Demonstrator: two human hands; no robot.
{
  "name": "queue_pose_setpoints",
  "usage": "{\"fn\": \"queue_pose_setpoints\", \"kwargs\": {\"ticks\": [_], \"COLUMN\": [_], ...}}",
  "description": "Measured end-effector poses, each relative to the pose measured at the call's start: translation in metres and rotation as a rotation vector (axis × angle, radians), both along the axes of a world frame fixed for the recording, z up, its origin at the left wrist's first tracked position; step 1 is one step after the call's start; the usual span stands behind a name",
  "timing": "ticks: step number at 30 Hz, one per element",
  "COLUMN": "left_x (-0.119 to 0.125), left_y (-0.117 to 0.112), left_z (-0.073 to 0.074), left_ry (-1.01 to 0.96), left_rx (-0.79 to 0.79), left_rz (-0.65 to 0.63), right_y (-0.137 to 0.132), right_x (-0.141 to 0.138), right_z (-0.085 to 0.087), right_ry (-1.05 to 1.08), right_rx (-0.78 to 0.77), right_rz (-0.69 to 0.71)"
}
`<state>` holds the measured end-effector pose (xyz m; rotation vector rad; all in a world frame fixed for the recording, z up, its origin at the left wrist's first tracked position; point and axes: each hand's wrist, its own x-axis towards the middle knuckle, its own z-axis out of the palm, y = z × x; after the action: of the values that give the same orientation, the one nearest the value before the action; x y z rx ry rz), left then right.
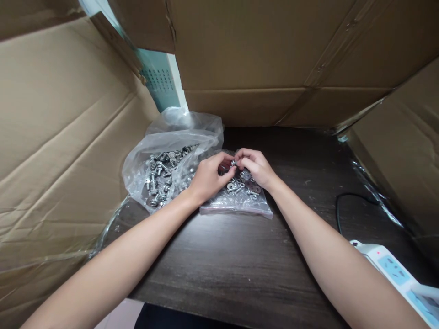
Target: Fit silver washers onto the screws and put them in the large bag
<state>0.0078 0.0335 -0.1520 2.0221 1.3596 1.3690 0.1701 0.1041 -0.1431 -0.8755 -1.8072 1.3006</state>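
Note:
A small silvery bolt (233, 163), which seems to carry a nut or washer, sits between the fingertips of both hands. My left hand (212, 175) pinches it from the left with thumb and fingers. From the other side, the closed fingertips of my right hand (254, 167) grip its right end. Below them lies a clear zip bag (236, 210) with loose bolts, nuts and washers (240, 185) on or in it; which one I cannot tell. To the left, a larger open plastic bag (137, 157) holds many bolts (159, 171). My left hand hides part of both bags.
Cardboard walls (247, 50) enclose the dark wooden table (222, 265) at the left, back and right. A white power strip (387, 265) lies at the right front, with a black cable (338, 210) behind it. A greenish printed panel (159, 80) shows through a gap.

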Motion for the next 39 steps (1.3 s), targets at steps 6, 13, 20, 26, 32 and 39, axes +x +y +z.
{"fn": "queue_pose_setpoints", "kwargs": {"ticks": [6, 13, 20, 26, 32, 39], "left_x": [-0.0001, -0.0001, 0.0, -0.0001, -0.0008, -0.0006], "left_y": [0.0004, -0.0001, 0.0, -0.0007, 0.0005, 0.0004], "left_z": [-0.0005, -0.0009, -0.0002, 0.0004, -0.0017, -0.0013], "left_ry": [-0.006, -0.002, 0.003, 0.007, 0.005, 0.002], "left_rx": [0.003, 0.005, -0.001, -0.006, -0.007, -0.001], "left_rz": [-0.008, -0.006, -0.001, 0.0, -0.002, -0.005], "right_y": [-0.0001, -0.0004, -0.0019, -0.0027, -0.0025, -0.0017], "right_x": [-0.0009, 0.0004, -0.0015, -0.0012, -0.0028, -0.0008], "right_z": [-0.0014, -0.0008, -0.0003, 0.0002, -0.0008, -0.0003], "right_ry": [-0.032, -0.031, -0.056, -0.03, -0.065, -0.031], "right_rx": [0.04, 0.038, 0.054, 0.018, 0.037, 0.029], "right_rz": [0.0, 0.016, -0.018, -0.023, -0.038, -0.008]}}
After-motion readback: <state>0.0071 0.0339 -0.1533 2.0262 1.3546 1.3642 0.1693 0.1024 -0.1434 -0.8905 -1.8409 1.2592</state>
